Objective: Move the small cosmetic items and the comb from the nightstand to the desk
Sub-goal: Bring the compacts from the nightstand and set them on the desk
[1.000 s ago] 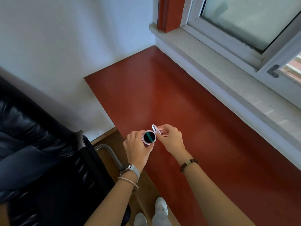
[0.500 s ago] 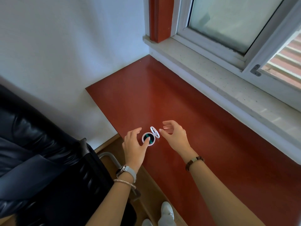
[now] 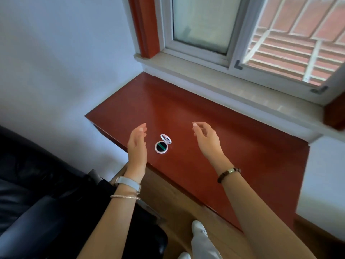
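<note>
A small round compact (image 3: 162, 147) lies open on the red-brown desk (image 3: 233, 139), near its front left edge. Its white-rimmed base shows a dark inside with a green stripe, and its lid stands tilted up behind it. My left hand (image 3: 137, 146) hovers just left of the compact, fingers straight, holding nothing. My right hand (image 3: 206, 139) is raised to the right of the compact, fingers relaxed and apart from it. The comb and the nightstand are out of view.
A black leather chair (image 3: 37, 193) stands at the left, close to the desk's corner. A stone windowsill (image 3: 214, 79) and a window run along the desk's far side. White walls flank the desk. My white shoes (image 3: 199, 238) stand on the wooden floor below.
Both hands held the open compact a second ago. They set it on the desk, let go and moved apart, left hand leftward and right hand rightward.
</note>
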